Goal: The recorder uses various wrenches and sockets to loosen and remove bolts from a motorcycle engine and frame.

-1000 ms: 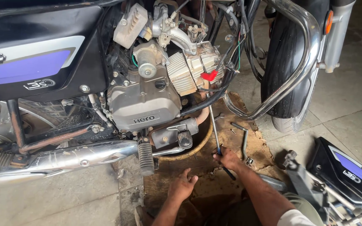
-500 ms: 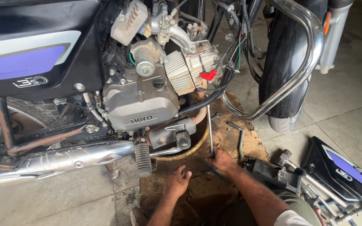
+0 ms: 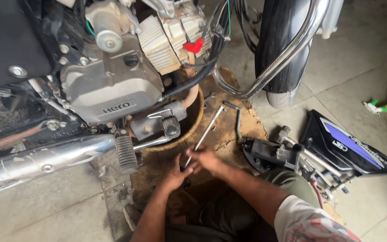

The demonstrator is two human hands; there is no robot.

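Note:
A long slim metal tool, like a rod or screwdriver, slants up from my hands toward the underside of the motorcycle engine. My right hand grips its lower end. My left hand presses against the same end, fingers curled around the handle. Both hands hover over a torn piece of brown cardboard on the floor, just right of the footpeg and the brake pedal.
A chrome exhaust pipe runs along the left. A chrome crash guard curves in front of the front tyre. A black and purple side panel and loose black parts lie at right. A bent rod rests on the cardboard.
The view has dropped closer to the engine. My left hand has come up from the cardboard to join my right hand on the tool's lower end.

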